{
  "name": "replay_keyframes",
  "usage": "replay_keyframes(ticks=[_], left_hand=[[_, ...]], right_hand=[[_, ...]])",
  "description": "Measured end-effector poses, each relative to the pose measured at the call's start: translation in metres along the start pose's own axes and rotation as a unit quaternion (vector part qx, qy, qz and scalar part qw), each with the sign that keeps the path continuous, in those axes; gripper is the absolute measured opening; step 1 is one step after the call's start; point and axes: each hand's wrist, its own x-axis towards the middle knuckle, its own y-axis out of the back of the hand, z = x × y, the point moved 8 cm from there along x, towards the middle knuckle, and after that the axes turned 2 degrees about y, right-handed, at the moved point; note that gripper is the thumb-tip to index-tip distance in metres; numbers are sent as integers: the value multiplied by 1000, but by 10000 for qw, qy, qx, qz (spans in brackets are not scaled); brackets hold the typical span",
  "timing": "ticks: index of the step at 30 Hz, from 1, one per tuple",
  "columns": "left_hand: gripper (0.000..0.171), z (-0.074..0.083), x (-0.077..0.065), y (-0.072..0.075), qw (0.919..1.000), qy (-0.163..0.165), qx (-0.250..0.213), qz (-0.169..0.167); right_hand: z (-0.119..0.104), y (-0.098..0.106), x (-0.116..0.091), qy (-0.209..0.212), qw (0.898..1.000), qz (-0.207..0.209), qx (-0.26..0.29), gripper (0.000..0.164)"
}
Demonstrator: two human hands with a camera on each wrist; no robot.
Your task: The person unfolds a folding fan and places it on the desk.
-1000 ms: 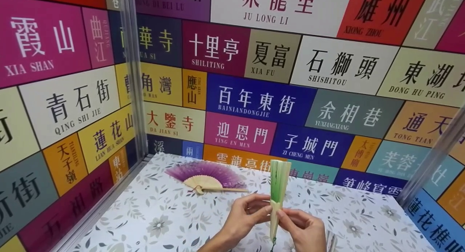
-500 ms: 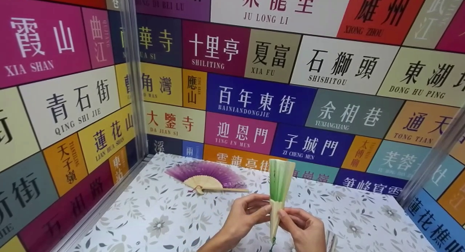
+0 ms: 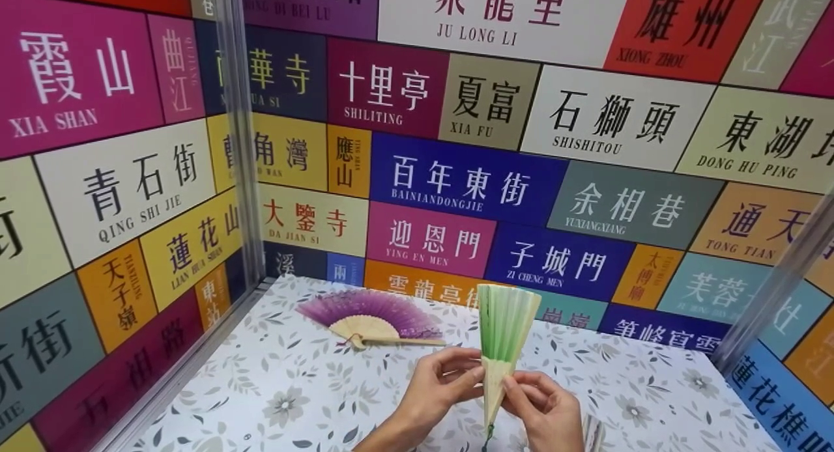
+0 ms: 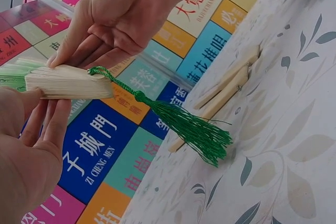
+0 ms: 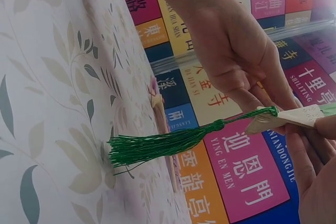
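Observation:
A green folding fan point(image 3: 507, 325) with pale wooden ribs stands upright between my hands, spread into a narrow wedge. My left hand point(image 3: 438, 390) pinches its left side near the top of the bare ribs. On the opposite side, my right hand point(image 3: 547, 406) pinches the edge between thumb and fingers. From the pivot end hangs a dark green tassel point(image 4: 189, 124), seen full length in both wrist views. Beyond my left hand, a purple folding fan point(image 3: 391, 315) lies spread on the table, its wooden guard stick pointing right.
A white cloth with grey flowers and leaves covers the table point(image 3: 339, 400). Slim wooden sticks point(image 4: 226, 87) lie on it, partly hidden behind my right hand in the head view. Walls of coloured sign panels point(image 3: 466, 178) rise along the table's back and sides.
The green fan has spread from a nearly closed bundle into a wider wedge, its right edge swinging right. My hands have barely moved. The purple fan stays put.

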Motion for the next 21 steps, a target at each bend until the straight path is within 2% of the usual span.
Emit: replay_keyframes(ticks=[8, 21], left_hand=[[35, 0, 0, 1, 10000, -77, 20, 5], [37, -4, 2, 7, 9996, 203, -55, 164]], right_hand=[[2, -2, 1, 27, 9992, -303, 278, 32], [5, -2, 3, 149, 9969, -486, 596, 20]])
